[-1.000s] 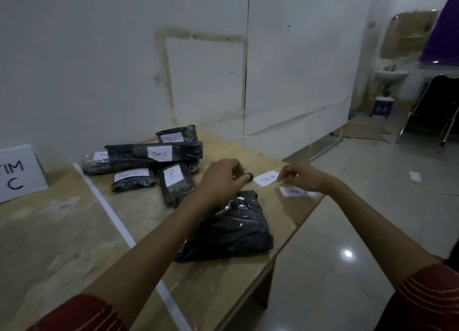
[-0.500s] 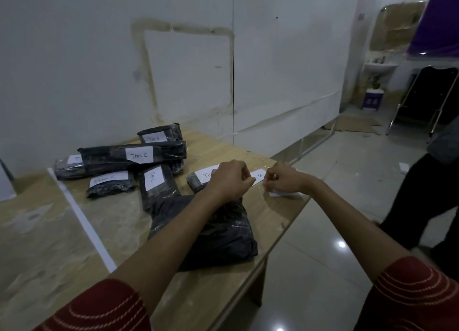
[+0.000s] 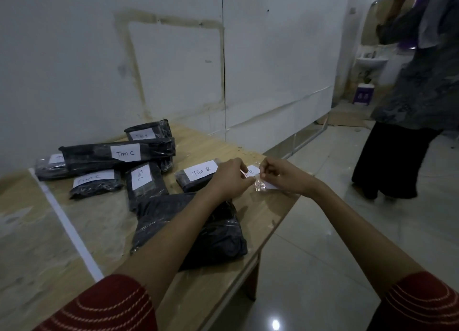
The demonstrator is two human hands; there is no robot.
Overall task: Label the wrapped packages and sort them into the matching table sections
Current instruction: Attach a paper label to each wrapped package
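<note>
Near the table's right end my left hand (image 3: pixel 229 178) and my right hand (image 3: pixel 282 175) meet over a white paper label (image 3: pixel 252 171). Both pinch a crumpled bit of clear tape (image 3: pixel 260 186) hanging between them. Under my left forearm lies a large black wrapped package (image 3: pixel 218 234) with no label showing. Just behind my left hand sits a small black package marked "Tim B" (image 3: pixel 196 175). Further left lie several black packages marked "Tim C" (image 3: pixel 116 154), partly stacked.
A white tape line (image 3: pixel 67 227) crosses the wooden table (image 3: pixel 104 231) and divides it into sections. The table's right edge drops to a tiled floor. A person in dark clothes (image 3: pixel 412 102) stands at the right, close to the table's far corner.
The view has swung left and closer. The "Tim B" package now shows fully. My hands stay together at the label, now with tape between them. The other person has stepped further into view.
</note>
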